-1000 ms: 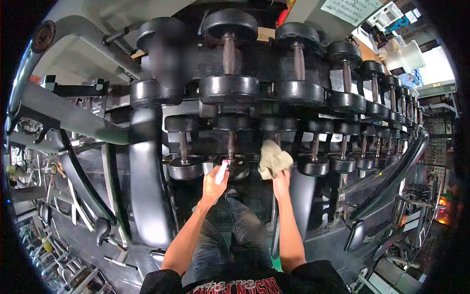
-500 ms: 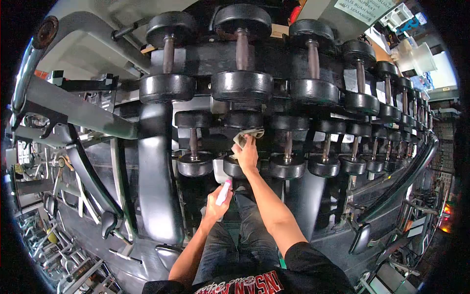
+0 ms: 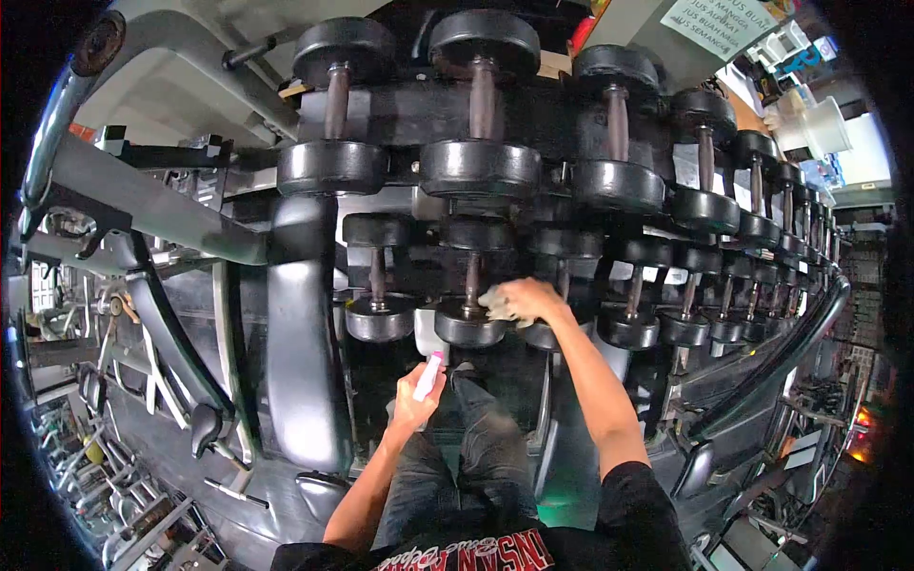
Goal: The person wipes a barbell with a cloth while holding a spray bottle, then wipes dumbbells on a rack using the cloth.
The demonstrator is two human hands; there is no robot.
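Note:
My right hand (image 3: 539,299) is closed on a light-coloured cloth (image 3: 503,303), slightly blurred. It is over the lower dumbbell row, between a black dumbbell (image 3: 470,329) with a dark metal handle and the neighbouring dumbbell (image 3: 564,244) on the right, partly covering that one. The cloth is at the near head of the first dumbbell; whether it touches is hard to tell. Lower down, in front of the rack, my left hand (image 3: 412,404) grips a spray bottle (image 3: 429,375) with a white head and pink tip. Most of the bottle body is hidden behind the fingers.
Larger dumbbells (image 3: 480,169) line the upper tier, and both rows run off to the right. A black padded bench (image 3: 307,362) stands left of my arms, near a grey machine frame (image 3: 157,205). A paper sign (image 3: 721,33) is at upper right.
My right hand has moved right and toward me with the cloth, away from the middle dumbbell's handle, which now shows. My left hand has shifted slightly left, still holding the spray bottle.

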